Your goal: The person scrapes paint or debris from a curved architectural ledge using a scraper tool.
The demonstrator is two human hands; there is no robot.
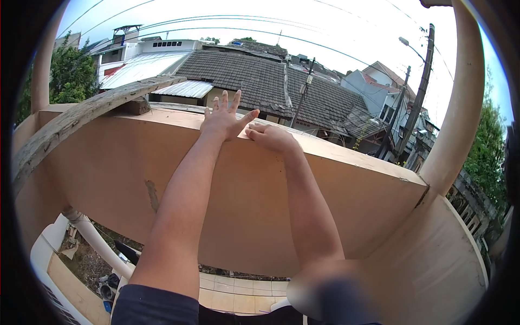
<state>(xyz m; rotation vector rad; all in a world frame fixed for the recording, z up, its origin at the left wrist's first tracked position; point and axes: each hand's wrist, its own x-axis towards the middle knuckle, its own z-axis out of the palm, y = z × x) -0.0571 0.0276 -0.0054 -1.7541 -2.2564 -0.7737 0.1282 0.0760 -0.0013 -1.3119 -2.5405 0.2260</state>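
Note:
Both arms reach forward to the top edge of a peach-coloured parapet wall [357,157]. My left hand [222,120] is over the ledge, its fingers spread and pointing up and away, with nothing in it. Just to its right, my right hand [272,137] rests on the ledge, turned inward with its fingers towards the left hand. Its fingers lie flat on the top surface and hold nothing visible. A small gap shows between the two hands.
A long weathered wooden plank [81,116] slopes over the wall at the left, by a dark block [136,106]. Round columns [460,103] stand at both sides. Tiled roofs [238,70], poles and wires lie beyond. Below is a tiled floor [238,295].

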